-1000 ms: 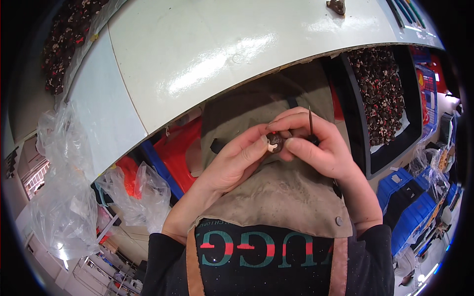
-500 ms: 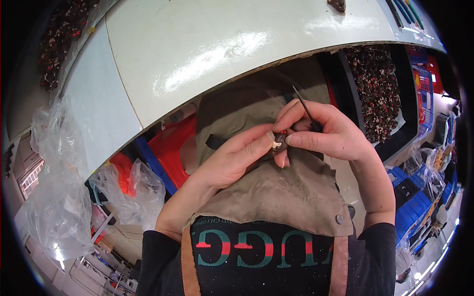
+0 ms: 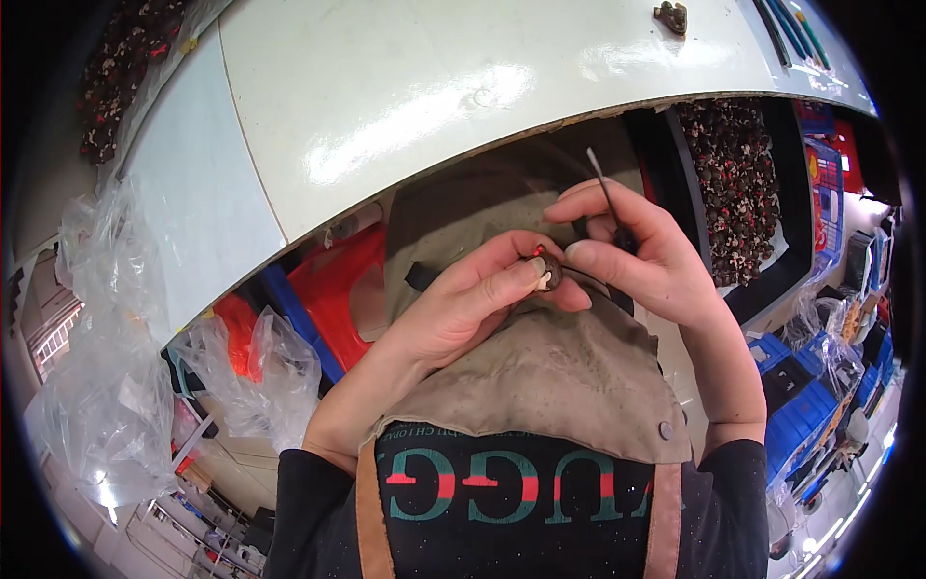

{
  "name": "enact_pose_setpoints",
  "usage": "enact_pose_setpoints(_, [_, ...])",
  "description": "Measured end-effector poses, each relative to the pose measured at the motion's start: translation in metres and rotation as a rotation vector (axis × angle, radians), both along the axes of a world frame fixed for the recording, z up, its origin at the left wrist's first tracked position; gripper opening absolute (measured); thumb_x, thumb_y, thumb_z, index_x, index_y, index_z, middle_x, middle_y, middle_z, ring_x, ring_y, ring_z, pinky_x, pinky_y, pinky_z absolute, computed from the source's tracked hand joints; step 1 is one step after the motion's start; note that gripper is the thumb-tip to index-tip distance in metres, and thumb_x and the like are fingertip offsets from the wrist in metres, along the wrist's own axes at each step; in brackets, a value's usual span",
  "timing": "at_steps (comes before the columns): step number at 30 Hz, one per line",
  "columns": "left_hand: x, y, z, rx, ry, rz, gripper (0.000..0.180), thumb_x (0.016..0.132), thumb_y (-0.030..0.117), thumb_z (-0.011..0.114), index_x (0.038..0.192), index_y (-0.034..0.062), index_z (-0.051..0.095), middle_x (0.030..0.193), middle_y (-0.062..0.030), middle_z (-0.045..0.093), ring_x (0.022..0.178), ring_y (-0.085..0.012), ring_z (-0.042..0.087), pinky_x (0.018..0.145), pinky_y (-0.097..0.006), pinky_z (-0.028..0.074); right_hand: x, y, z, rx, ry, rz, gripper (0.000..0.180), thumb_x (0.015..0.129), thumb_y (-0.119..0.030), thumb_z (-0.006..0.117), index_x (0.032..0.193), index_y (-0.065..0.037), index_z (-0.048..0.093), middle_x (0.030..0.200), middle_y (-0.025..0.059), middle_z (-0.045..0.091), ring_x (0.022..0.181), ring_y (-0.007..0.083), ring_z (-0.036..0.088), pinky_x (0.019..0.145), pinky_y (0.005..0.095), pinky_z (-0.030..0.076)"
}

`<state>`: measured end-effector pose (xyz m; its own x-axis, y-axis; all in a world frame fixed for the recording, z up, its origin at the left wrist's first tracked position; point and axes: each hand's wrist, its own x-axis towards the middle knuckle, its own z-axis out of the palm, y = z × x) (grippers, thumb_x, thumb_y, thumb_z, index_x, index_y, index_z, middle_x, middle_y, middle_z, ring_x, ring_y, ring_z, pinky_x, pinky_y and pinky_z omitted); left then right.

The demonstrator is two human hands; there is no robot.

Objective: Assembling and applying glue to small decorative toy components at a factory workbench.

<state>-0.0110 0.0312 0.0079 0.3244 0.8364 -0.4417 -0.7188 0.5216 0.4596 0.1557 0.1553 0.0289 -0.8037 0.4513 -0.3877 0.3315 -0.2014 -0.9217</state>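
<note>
Between the thumb and fingers of my left hand (image 3: pixel 487 289) is a small dark brown figurine (image 3: pixel 552 274) with a cream part and a red spot. Its exact shape is partly covered by my fingers. My right hand (image 3: pixel 641 253), just to the right, is closed around a thin tool (image 3: pixel 608 193) with a dark handle and a slim metal tip pointing up and away. The right thumb is close to the figurine's right side. Both hands are over my brown apron (image 3: pixel 540 357), below the table's near edge.
A white table (image 3: pixel 405 87) curves across the far side, bearing a small brown piece (image 3: pixel 670 17) and several pens (image 3: pixel 796 29). A black tray of similar small pieces (image 3: pixel 728 193) stands at right, near blue crates (image 3: pixel 801 400). Plastic bags (image 3: pixel 111 357) hang at left beside a red stool (image 3: pixel 338 299).
My right hand has drawn slightly away from the figurine, and the tool's tip has swung to the right and up. The figurine has turned in my left hand. The view has shifted slightly.
</note>
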Motion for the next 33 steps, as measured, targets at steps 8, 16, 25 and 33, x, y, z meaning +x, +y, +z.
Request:
enact_pose_setpoints(8, [0.005,-0.002,-0.018,0.048,-0.026,0.139,0.036,0.090,0.028,0.054,0.117,0.0055,0.044,0.107,-0.0066,0.053,0.105,-0.0167,0.051,0.097,-0.033,0.036,0.014,-0.006,0.005,0.068,-0.050,-0.161,0.027,0.093,-0.019,0.043,0.104,0.001,0.058,0.078,-0.0010,0.048,0.062,0.0038,0.041,0.057,0.0179,0.035])
enact_pose_setpoints(16, [0.003,0.005,-0.019,0.025,-0.067,0.185,0.032,0.094,0.026,0.049,0.119,0.0078,0.043,0.109,-0.0078,0.051,0.105,-0.0162,0.050,0.096,-0.033,0.038,0.014,-0.019,0.009,0.124,-0.083,-0.149,0.025,0.090,-0.005,0.044,0.111,-0.001,0.057,0.067,0.0000,0.051,0.059,0.0058,0.047,0.055,0.0203,0.038])
enact_pose_setpoints(25, [0.007,0.009,-0.017,0.046,-0.014,0.179,0.031,0.097,0.022,0.043,0.123,0.0055,0.042,0.111,-0.0053,0.052,0.107,-0.0133,0.050,0.097,-0.030,0.038,0.024,-0.014,0.003,0.443,-0.024,0.002,0.027,0.082,0.001,0.053,0.109,0.000,0.057,0.082,0.0114,0.059,0.069,0.0219,0.057,0.065,0.0291,0.045])
enact_pose_setpoints(33, [0.009,0.007,-0.013,0.029,0.063,0.154,0.032,0.097,0.022,0.042,0.124,0.0047,0.045,0.111,-0.0032,0.051,0.107,-0.0104,0.047,0.097,-0.028,0.037,0.027,-0.016,0.005,0.511,-0.058,0.029,0.024,0.082,-0.001,0.055,0.106,0.000,0.059,0.092,0.0163,0.064,0.082,0.0307,0.063,0.070,0.0335,0.049])
